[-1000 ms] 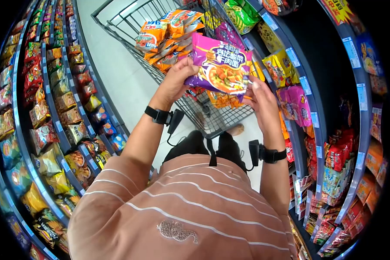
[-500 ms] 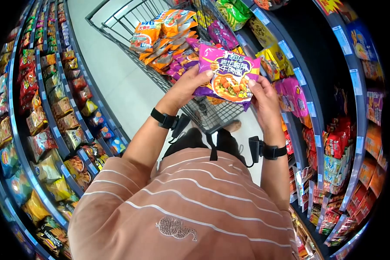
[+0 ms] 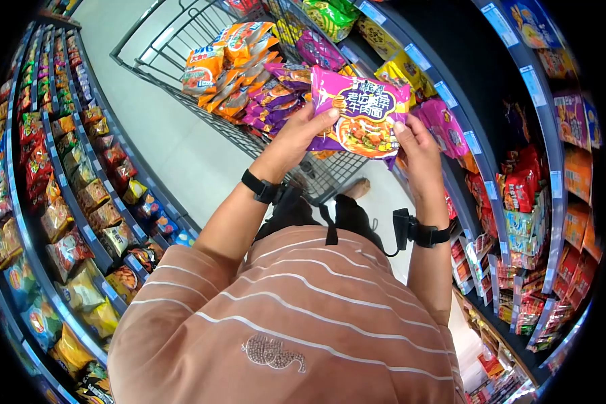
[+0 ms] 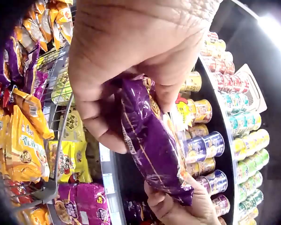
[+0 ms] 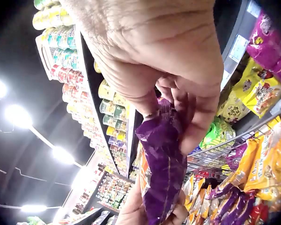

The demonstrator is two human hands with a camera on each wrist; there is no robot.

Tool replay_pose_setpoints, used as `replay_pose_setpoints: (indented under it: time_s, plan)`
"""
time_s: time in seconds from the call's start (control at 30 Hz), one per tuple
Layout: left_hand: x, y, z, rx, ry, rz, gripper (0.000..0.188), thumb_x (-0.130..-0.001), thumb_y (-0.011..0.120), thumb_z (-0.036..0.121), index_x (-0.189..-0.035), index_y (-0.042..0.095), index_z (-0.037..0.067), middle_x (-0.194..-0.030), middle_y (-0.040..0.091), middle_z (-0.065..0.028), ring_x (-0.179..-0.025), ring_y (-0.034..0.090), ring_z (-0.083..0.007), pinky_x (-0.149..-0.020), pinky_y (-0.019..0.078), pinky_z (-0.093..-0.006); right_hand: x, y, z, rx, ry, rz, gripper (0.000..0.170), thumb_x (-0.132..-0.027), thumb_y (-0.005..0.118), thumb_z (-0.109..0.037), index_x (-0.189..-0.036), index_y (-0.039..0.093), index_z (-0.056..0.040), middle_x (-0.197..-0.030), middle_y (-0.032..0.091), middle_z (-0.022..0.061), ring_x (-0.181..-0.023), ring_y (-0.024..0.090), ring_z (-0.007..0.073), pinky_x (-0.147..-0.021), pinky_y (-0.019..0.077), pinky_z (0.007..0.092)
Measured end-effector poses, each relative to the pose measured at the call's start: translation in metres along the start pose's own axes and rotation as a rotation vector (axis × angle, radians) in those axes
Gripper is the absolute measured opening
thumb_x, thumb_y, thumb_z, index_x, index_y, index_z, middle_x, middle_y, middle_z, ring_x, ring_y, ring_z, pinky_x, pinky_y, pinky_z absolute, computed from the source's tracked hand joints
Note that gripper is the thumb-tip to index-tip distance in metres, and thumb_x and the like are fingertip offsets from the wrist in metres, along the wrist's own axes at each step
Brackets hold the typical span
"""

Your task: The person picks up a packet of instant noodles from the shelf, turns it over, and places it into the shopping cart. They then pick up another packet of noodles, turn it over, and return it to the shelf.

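Far L in the head cam, I had shelf rows w/ bagged snacks, well apart from both hands. Next came the wire cart, ahead of the body, w/ the orange pkts at its L side and the purple pkts beside them, nearer the hands.

My L hand was closed on the L edge of the magenta-and-purple pkt: thumb on the printed face, fingers curled behind, per L wrist cam. That hand was the nearer one to the purple pkts, which lay just off its far L side.

The held pkt sat btwn both hands, above the cart's near R part, printed side up toward the head cam. Its long axis ran roughly L–R, hand to hand, R end dipping a bit toward the body. Both wrist cams gave me its purple back, seen at a slant.

My R hand had the R end pinched, thumb on the printed side, fingers bent round behind; no wide opening on either hand. Past it, R side, were the magenta pkts on the shelf, nearer R hand than L. Couldn't tell how firmly either hand squeezed.
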State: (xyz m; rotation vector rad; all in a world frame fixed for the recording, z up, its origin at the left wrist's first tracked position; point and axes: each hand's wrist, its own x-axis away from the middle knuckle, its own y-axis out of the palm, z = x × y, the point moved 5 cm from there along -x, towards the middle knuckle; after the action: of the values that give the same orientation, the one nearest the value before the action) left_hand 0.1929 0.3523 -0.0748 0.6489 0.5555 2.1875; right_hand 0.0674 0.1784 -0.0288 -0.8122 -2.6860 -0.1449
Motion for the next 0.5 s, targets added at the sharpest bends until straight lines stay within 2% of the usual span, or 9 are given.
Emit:
replay_pose_setpoints:
  time_s: [0.17, 0.27, 0.4, 0.5]
  plan:
    - [-0.003, 0.013, -0.006, -0.025, -0.028, -0.031, 0.053, -0.098, 0.065, 0.03, -0.137, 0.048, -0.002, -0.128, 0.061, -0.0093, -0.114, 0.062, -0.0156, -0.098, 0.0498, -0.0309, 0.012, -0.019, 0.008, -0.035, 0.056, 0.031, 0.036, -0.098, 0.062, -0.031, -0.125, 0.061, -0.0072, -0.103, 0.066, -0.0031, -0.084, 0.058, 0.0032, -0.072, 0.0442, 0.0196]
    - [-0.004, 0.024, -0.007, -0.017, -0.038, -0.034, 0.051, -0.097, 0.065, 0.03, -0.135, 0.051, -0.001, -0.126, 0.063, -0.0085, -0.112, 0.063, -0.015, -0.097, 0.0504, -0.0301, 0.02, -0.028, 0.009, -0.092, 0.064, 0.069, 0.036, -0.099, 0.061, -0.032, -0.126, 0.06, -0.0087, -0.105, 0.066, -0.0038, -0.088, 0.059, 0.0036, -0.075, 0.0453, 0.0205]
    - [-0.001, 0.036, 0.005, -0.087, -0.005, -0.048, 0.049, -0.097, 0.066, 0.029, -0.135, 0.053, 0.0, -0.123, 0.064, -0.0063, -0.11, 0.063, -0.0136, -0.097, 0.0494, -0.0299, 0.023, -0.035, 0.01, -0.137, 0.065, 0.055, 0.039, -0.098, 0.061, -0.029, -0.132, 0.057, -0.0101, -0.112, 0.065, -0.0025, -0.101, 0.061, 0.0071, -0.086, 0.0481, 0.0252]
    - [0.002, 0.039, 0.014, -0.198, 0.061, -0.053, 0.049, -0.097, 0.065, 0.027, -0.136, 0.051, 0.001, -0.125, 0.062, -0.0055, -0.113, 0.06, -0.0137, -0.099, 0.047, -0.0306, 0.014, -0.039, 0.012, -0.198, 0.007, 0.009, 0.041, -0.098, 0.062, -0.026, -0.135, 0.055, -0.0088, -0.113, 0.065, -0.0006, -0.103, 0.061, 0.0088, -0.089, 0.0484, 0.0269]
